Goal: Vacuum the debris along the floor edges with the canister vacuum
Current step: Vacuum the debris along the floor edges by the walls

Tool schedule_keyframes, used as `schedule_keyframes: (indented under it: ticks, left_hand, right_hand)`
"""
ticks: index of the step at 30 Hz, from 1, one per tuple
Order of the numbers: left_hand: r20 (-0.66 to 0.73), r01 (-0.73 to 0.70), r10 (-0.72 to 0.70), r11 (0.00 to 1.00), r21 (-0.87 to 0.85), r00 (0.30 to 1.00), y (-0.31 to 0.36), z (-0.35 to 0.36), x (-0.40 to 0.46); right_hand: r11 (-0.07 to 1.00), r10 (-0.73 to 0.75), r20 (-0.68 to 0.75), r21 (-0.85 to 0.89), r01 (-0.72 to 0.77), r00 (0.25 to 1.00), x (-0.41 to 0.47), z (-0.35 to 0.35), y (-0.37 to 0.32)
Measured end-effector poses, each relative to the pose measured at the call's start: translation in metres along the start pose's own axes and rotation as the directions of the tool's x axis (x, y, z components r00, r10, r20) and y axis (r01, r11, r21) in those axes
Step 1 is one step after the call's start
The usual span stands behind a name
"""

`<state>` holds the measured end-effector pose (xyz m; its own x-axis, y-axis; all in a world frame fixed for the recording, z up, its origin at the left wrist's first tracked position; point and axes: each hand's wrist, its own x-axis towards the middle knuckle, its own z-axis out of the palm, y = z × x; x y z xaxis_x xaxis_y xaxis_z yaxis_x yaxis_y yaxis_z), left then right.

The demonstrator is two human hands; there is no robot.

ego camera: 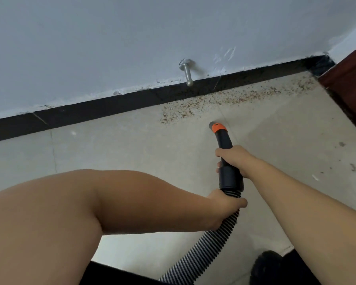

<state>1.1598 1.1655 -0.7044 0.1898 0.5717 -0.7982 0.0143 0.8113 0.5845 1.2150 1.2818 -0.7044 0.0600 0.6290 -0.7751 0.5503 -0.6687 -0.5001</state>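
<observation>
L hand (224, 208), nearest the lens, is curling its fingers (239, 203) round the grey ribbed flexible vacuum hose (212, 243) just below the cuff. R hand (235, 159) is gripping the black curved plastic wand handle (229, 173) w/ fingers wrapped round it. Its orange-collared grey nozzle tip (215, 126) is pointing at the beige tiled floor (111, 153), near the reddish-brown scattered debris (224, 101) lying along the black skirting strip (90, 112). A silver metal doorstop (187, 73) is sticking out of the pale grey wall (90, 48) above.

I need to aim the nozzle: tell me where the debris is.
Head view, upper right: the debris lies on the floor along the black baseboard, below the door stopper, just beyond the nozzle.
</observation>
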Motion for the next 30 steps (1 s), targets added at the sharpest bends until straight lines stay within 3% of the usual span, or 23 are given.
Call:
schedule_keyframes:
  ticks: [5,12,20,24,30]
  left_hand:
    - [0.009,-0.004,0.005,0.991,-0.131,1.0,-0.004,-0.007,-0.001]
    - [-0.104,0.001,-0.025,0.974,-0.228,0.994,-0.02,-0.003,-0.003]
    - [-0.237,0.042,-0.078,0.987,-0.153,0.968,-0.004,0.011,0.0]
    - [-0.182,0.108,-0.146,0.973,-0.206,0.972,0.009,0.035,0.005]
    - [-0.255,0.1,-0.163,0.965,-0.244,0.953,0.027,0.069,0.026]
  right_hand:
    - [0.995,-0.019,0.058,-0.094,0.024,0.998,0.003,0.017,-0.014]
    - [0.961,-0.097,0.227,-0.232,0.151,0.969,0.003,0.044,-0.018]
    - [0.978,-0.143,0.416,-0.077,0.192,0.898,0.005,0.017,-0.017]
    - [0.989,-0.138,0.398,0.013,0.145,0.907,0.015,-0.014,-0.002]
    - [0.986,-0.136,0.401,-0.035,0.163,0.906,0.032,-0.04,-0.001]
